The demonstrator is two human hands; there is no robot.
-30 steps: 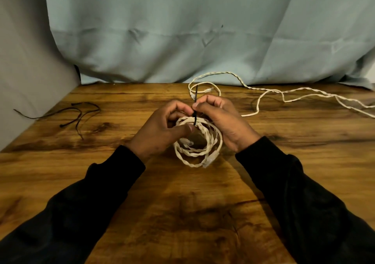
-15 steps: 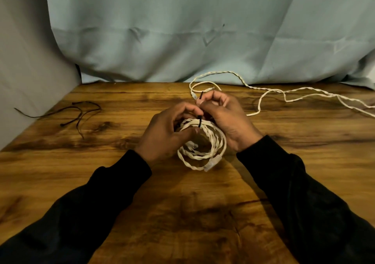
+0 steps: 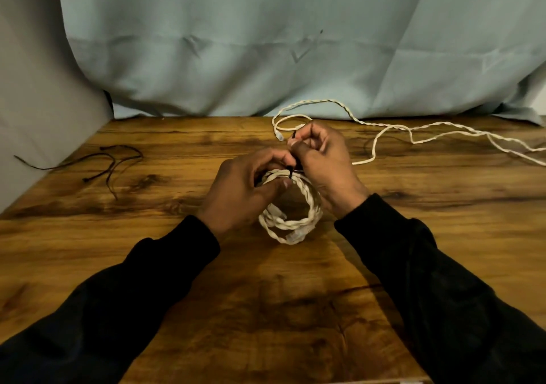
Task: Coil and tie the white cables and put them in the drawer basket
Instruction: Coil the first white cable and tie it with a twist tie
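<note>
— Lying around the work, what do you see?

— Loose black ties (image 3: 97, 163) sit on the wooden table (image 3: 266, 310) at about ten o'clock from the hands, well apart from them. A second white cable (image 3: 393, 131), uncoiled, trails from twelve o'clock off toward three o'clock along the far edge, its near loop just behind the right hand. A pale blue cloth (image 3: 266, 44) hangs behind the table, and a grey wall (image 3: 35, 88) closes the left side.

— And the coil?

— The coiled white cable (image 3: 295, 224) lies near the table's middle, between the wrists. Its ring is slightly oval, long axis running roughly from eleven to five o'clock, with a connector end at the six o'clock rim.

— The hands?

— The left hand (image 3: 239, 194) grips the coil's top at twelve o'clock, thumb pressed on the strands. The right hand (image 3: 322, 162) has curled fingers pinching a black tie (image 3: 291, 171) that stands up from the coil. Both hands hide the ring's far part.

— Room to move?

— Bare wood spreads toward six o'clock, between the black sleeves (image 3: 428, 280), and out to eight o'clock.
</note>
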